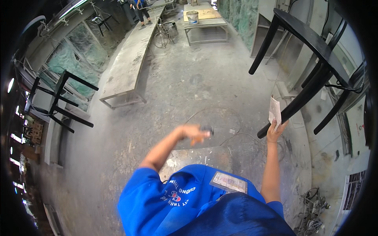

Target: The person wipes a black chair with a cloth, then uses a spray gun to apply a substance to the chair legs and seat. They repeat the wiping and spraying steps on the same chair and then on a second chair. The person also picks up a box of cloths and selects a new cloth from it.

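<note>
My right hand (276, 133) is closed on a folded, pale pinkish-beige sheet (275, 111), which stands up from the fingers. The hand is beside the lower part of a thick black leg of a hanging chair (305, 96); whether it touches the leg is hard to tell. My left hand (193, 133) is held out in front of my chest, smeared by motion. A small dark thing (207, 130) shows at its fingers, too blurred to name. The black chair's rounded seat (311, 37) is tilted at the upper right.
Another black chair (59, 98) hangs at the left. A long, dusty low bench (128, 63) runs toward the back, where a person (141, 11) stands. A white bucket (192, 17) is on a far table (206, 28). A thin hose (236, 114) curves across the floor.
</note>
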Action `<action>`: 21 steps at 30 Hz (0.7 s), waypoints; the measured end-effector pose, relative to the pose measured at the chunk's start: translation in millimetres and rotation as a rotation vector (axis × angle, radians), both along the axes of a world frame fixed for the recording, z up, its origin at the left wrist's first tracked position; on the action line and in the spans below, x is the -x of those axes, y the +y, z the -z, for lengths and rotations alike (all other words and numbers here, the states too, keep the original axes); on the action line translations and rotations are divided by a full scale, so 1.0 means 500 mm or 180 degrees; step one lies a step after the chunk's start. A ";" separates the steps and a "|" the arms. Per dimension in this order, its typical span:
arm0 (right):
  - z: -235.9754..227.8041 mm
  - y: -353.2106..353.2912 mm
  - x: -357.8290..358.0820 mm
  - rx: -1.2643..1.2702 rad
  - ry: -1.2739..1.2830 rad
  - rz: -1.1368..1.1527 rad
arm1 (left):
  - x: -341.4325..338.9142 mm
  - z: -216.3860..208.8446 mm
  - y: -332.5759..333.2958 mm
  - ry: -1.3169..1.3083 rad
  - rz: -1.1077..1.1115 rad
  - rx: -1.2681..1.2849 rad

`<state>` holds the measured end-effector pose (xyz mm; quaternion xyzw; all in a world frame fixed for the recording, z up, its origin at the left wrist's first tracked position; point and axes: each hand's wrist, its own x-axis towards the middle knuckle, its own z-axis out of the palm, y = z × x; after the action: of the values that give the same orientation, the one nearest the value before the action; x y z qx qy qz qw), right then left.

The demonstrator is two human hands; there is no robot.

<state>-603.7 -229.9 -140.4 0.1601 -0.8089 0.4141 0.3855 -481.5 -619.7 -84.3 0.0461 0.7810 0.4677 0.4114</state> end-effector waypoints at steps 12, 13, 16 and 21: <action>-0.009 -0.119 0.002 -0.0136 0.0076 0.0232 | -0.070 0.138 0.034 0.0235 -0.0305 -0.0274; -0.020 -0.128 -0.006 -0.0004 0.0063 0.0153 | -0.075 0.177 0.056 0.0453 -0.0338 -0.0076; -0.052 -0.150 -0.057 0.0244 -0.0383 -0.0074 | -0.128 0.312 0.104 -0.0204 -0.0481 0.0229; -0.017 -0.128 -0.258 0.0657 -0.1540 -0.0441 | -0.273 0.490 -0.003 -0.1256 -0.1089 0.0506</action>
<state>-474.8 -293.8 -132.1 0.0713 -0.8181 0.5459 0.1661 -344.9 -620.9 -329.2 -0.2109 0.7164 0.4676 0.4729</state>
